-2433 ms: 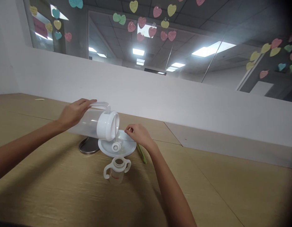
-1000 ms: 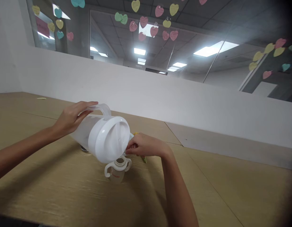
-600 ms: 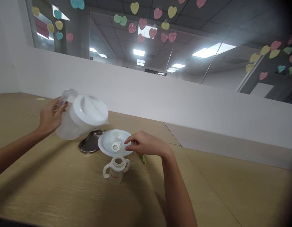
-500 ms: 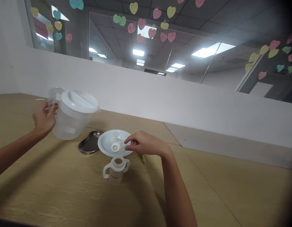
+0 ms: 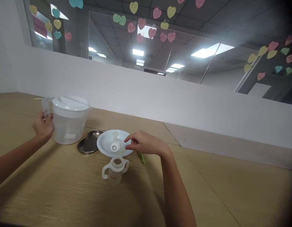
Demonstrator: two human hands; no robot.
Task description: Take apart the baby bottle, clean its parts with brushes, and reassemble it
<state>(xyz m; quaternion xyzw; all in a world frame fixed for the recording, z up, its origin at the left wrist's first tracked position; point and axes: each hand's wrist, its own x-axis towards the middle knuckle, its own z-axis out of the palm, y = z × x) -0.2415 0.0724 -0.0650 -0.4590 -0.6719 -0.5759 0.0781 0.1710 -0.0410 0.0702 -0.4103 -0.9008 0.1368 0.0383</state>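
My left hand (image 5: pixel 43 127) is closed round the lower end of the handle of a translucent plastic pitcher (image 5: pixel 69 126) with a white lid. The pitcher stands upright on the table. Over the right rim of a white bowl (image 5: pixel 103 148) hovers my right hand (image 5: pixel 142 143), its thumb and forefinger apart and nothing visible between them. Inside the bowl lies a white bottle collar (image 5: pixel 115 147) with clear parts beside it. In front of the bowl an uncapped, two-handled baby bottle (image 5: pixel 115 171) stands upright.
Between pitcher and bowl lies a metal kidney-shaped tray (image 5: pixel 89 143). A slim green item (image 5: pixel 141 158) is partly hidden beneath my right hand. Behind the wooden table (image 5: pixel 65 195) rises a white wall (image 5: pixel 136 91) with windows and heart-shaped notes above.
The pitcher has come down and slightly left, from tilted in the air to upright on the table, with my left hand on its handle. My right hand has hardly moved.
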